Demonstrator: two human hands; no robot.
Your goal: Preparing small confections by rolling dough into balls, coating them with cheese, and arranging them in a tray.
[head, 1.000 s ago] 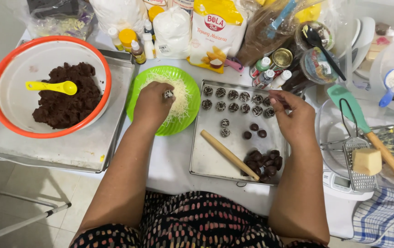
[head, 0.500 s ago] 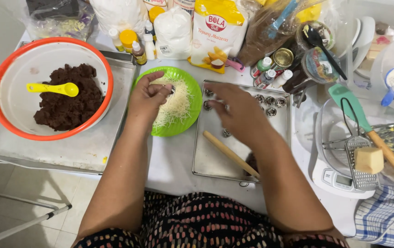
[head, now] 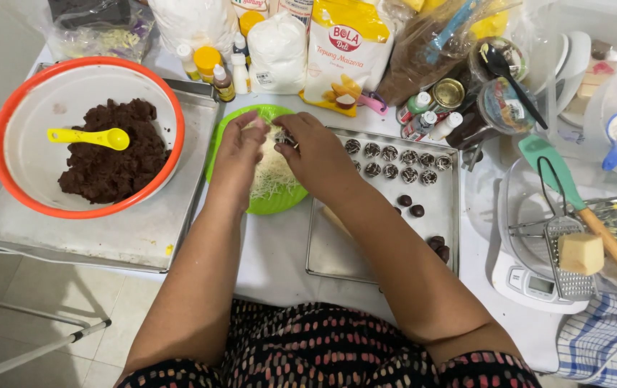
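Left hand: the left hand [head: 240, 154] hovers over the green bowl [head: 279, 201], fingers curled loosely toward the other hand; whether it grips anything I cannot tell.
Right hand: the right hand [head: 319, 151] meets it above the bowl, fingertips pinched on a small dark ball [head: 287, 139], only partly visible.
Why there: judged from the pose, both hands work over the bowl so loose cheese shreds [head: 272, 176] fall back into it.
Ball: small, round, dark brown, flecked with pale bits; mostly hidden by fingers.
Tray: the baking tray [head: 330, 255] sits just beside the bowl, within easy reach; two rows of coated balls [head: 391, 160] line its far edge, a few plain ones [head: 410, 206] lie below.
Dough: dark dough [head: 111, 154] with a yellow spoon [head: 89, 136] rests in the orange-rimmed bowl [head: 6, 115], left of the green one.
Right side: a cheese block [head: 580, 253] sits on a grater [head: 563, 276].
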